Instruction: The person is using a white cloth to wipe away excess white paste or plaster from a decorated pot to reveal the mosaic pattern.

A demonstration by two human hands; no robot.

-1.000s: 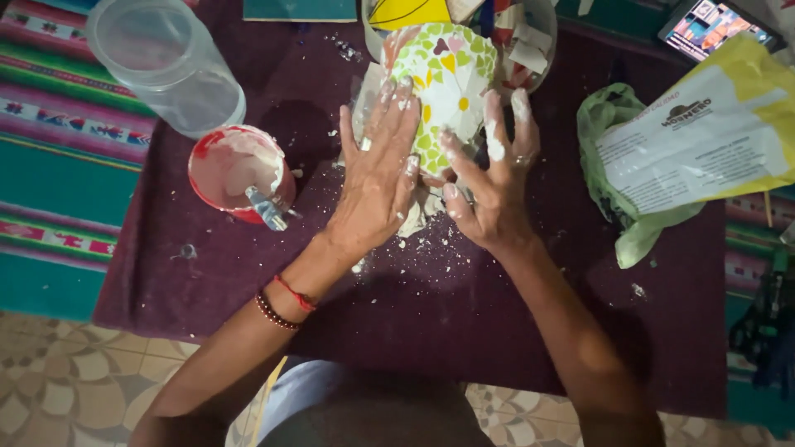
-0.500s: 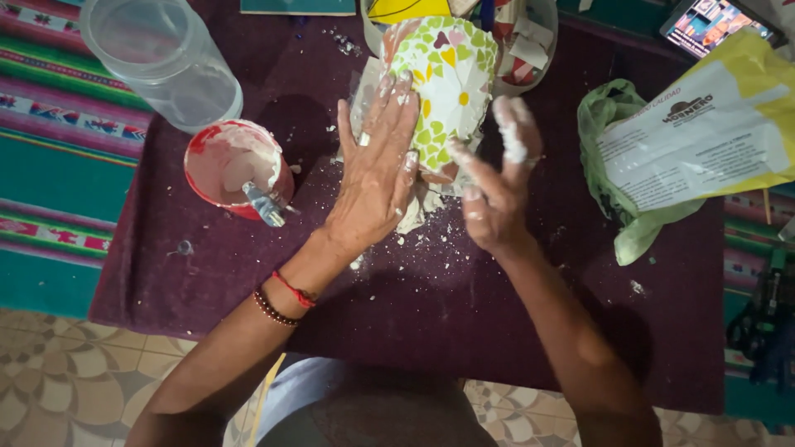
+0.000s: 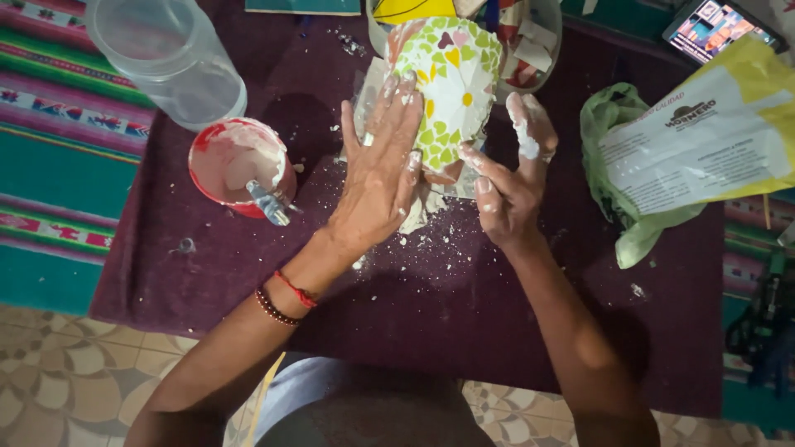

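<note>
Mosaic pot [image 3: 451,79] sits at cloth centre-top, steadied by left hand [image 3: 377,170], fingers spread flat on its side. Right hand [image 3: 509,186] is now lifted off vs 1 s ago, grout-coated fingers [image 3: 526,124] loosely open, gripping nothing; smearing is paused.

A single head-worn camera looks almost straight down from close above onto a dark purple cloth [image 3: 464,331] spread on a striped woven cover [image 3: 50,165]. The person's forearms enter from the bottom edge; patterned floor tiles [image 3: 58,372] show at bottom left.
</note>
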